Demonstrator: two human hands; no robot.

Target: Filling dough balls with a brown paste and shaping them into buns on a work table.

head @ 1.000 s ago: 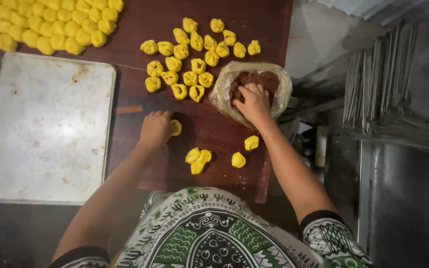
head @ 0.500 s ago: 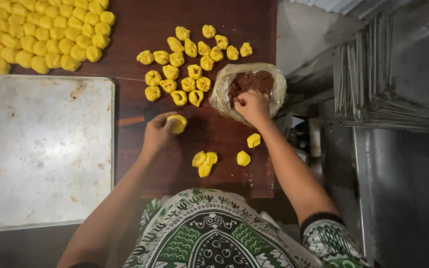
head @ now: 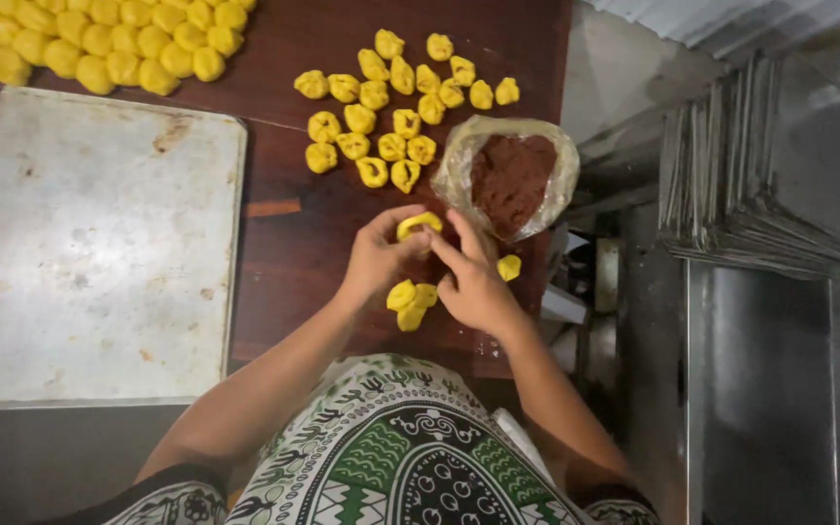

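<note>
Your right hand (head: 473,282) has left the filling bag (head: 512,175) w/ fingers pinched, meeting left hand (head: 376,258) now cupping the yellow dough piece (head: 418,225)

Both hands, left hand (head: 373,264) and right hand (head: 473,282), pinching one yellow dough piece (head: 418,224) at frame centre (brown filling bag (head: 515,175) just right).
</note>
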